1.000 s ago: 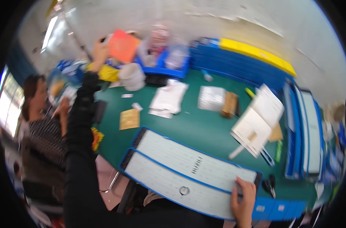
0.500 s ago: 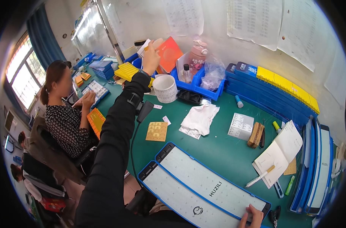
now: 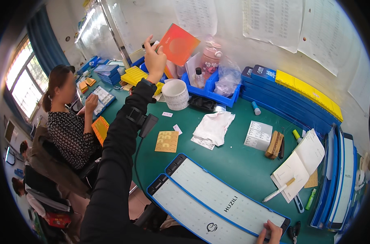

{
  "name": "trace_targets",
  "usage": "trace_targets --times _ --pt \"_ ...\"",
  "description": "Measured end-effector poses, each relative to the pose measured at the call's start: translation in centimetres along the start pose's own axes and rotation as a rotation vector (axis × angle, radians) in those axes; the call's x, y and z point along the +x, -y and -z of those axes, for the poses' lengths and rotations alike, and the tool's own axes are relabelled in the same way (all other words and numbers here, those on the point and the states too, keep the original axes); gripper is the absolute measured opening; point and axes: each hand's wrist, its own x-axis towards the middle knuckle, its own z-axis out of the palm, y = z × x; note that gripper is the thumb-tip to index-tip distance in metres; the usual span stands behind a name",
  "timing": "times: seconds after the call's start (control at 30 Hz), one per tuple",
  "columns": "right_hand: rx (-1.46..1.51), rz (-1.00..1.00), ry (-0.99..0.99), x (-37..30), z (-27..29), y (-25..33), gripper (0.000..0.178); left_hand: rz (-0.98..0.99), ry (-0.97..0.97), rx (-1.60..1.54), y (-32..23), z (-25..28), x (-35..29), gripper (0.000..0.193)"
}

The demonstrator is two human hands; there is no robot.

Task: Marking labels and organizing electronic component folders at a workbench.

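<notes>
Raised at the back of the desk, my left hand (image 3: 155, 64) pinches the edge of a flat orange-red booklet (image 3: 178, 44) above a blue bin (image 3: 186, 79). Its index finger points up. At the front right, my right hand (image 3: 271, 233) lies with bent fingers on the end of a long white panel (image 3: 209, 187) with a blue edge and black ends. A second panel of the same kind (image 3: 181, 207) lies alongside, nearer to me. Beneath my left wrist stand a roll of white labels (image 3: 176, 95) and yellow plastic strips (image 3: 134, 76).
A white cloth (image 3: 214, 128), a wooden block (image 3: 274, 144), an open notebook (image 3: 292, 171) with a pen, and pliers (image 3: 293, 232) lie on the green desk. Long blue boxes (image 3: 290, 101) line the wall. A co-worker (image 3: 73, 118) sits at the left. A cable (image 3: 138, 162) hangs from my left wrist.
The orange-red booklet has come up out of the blue bin and tilted, with my left hand at its edge. My right hand has stayed at the panel's end.
</notes>
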Motion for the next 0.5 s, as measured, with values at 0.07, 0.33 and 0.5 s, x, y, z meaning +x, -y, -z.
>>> trace_targets --times 0.07,0.33,0.5 --pt "-0.010 0.016 -0.008 0.0 0.0 -0.1 0.027 0.030 0.009 -0.064 -0.1 -0.6 -0.2 0.054" --pt "0.000 -0.009 0.008 -0.3 0.2 -0.2 0.027 -0.041 0.229 0.200 0.3 -2.4 -1.7 0.056" --pt "0.030 -0.040 0.012 -0.4 0.2 -0.5 0.027 -0.083 0.265 0.224 -0.8 -2.8 -1.4 0.055"
